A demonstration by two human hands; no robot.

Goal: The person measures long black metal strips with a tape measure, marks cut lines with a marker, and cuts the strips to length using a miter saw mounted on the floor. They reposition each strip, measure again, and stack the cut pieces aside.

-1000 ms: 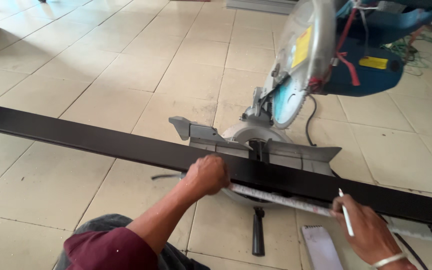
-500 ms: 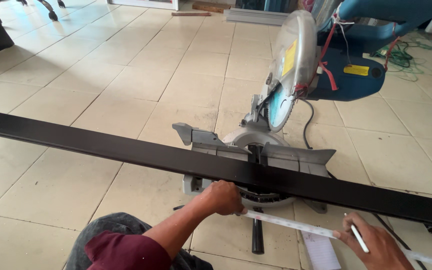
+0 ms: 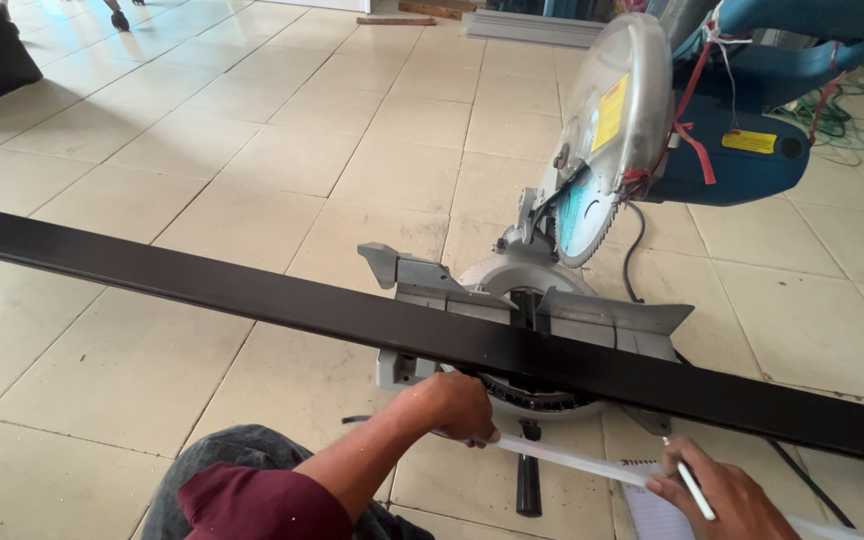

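Since a moment ago both hands have dropped below the black metal bar (image 3: 352,322) lying across the mitre saw (image 3: 592,250) (blade raised at 1 o'clock), the left hand (image 3: 452,405) knuckles-up pinching the white measuring tape (image 3: 572,458), the right hand (image 3: 727,498) at 5 o'clock gripping a white pencil (image 3: 692,488).

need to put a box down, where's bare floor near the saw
Bare beige tiled floor lies beyond the long black metal bar, left of the grey-and-blue mitre saw; more lies between bar and knee. Crowded: the saw's base, left hand on white tape, right hand with pencil.
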